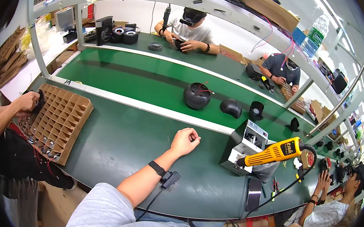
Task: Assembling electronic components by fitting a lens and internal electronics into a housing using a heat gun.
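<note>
My left hand (185, 141) rests on the dark green bench top (120, 145) with its fingers curled into a fist and nothing visible in it. A black band sits on that wrist, and a small black box with a cable (169, 179) lies beside the forearm. The nearest part is a round black shell with red wires (197, 95), on the green belt (144, 80) beyond a white rail. My right hand is out of the picture.
A yellow power tool (274, 152) lies on a black and white box (245, 144) to the right. A cardboard grid tray (57, 120) stands at left, where another person's hand (27, 101) works. More black shells (231, 108) ride the belt. Other people sit opposite and at lower right.
</note>
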The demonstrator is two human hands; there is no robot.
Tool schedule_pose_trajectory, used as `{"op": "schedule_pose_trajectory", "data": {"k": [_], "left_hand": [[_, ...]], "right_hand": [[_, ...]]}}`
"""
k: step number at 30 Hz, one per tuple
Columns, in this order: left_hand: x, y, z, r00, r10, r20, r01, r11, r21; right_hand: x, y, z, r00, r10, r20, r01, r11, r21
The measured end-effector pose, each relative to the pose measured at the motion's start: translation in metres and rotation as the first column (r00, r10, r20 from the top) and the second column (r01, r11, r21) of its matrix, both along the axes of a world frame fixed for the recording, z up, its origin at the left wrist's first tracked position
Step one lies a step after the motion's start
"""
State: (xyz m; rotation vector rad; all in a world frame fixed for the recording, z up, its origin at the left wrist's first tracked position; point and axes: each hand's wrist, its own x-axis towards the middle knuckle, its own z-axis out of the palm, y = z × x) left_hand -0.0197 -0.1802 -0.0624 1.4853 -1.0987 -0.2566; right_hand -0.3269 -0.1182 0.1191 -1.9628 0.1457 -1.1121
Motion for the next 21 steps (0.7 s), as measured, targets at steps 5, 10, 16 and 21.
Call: {"op": "schedule_pose_trajectory", "data": {"k": [5, 10, 16, 21], "left_hand": [[-0.001, -0.003, 0.001, 1.000, -0.012, 0.008, 0.013, 1.000, -0.012], [0.004, 0.001, 0.000, 1.000, -0.005, 0.030, 0.004, 1.000, 0.020], [-0.001, -0.005, 0.001, 1.000, -0.027, 0.016, 0.027, 1.000, 0.002], [-0.002, -0.002, -0.002, 0.999, -0.019, 0.030, 0.018, 0.999, 0.032]], "right_hand": [[0.022, 0.000, 0.001, 0.999, 0.033, 0.015, -0.032, 0.999, -0.020], [0.039, 0.001, 0.001, 0.998, 0.044, 0.041, -0.042, 0.998, -0.036], [0.061, 0.010, -0.004, 0.995, 0.065, 0.075, -0.063, 0.998, -0.030], [0.072, 0.012, -0.001, 0.994, 0.051, 0.097, -0.046, 0.998, -0.051]]}}
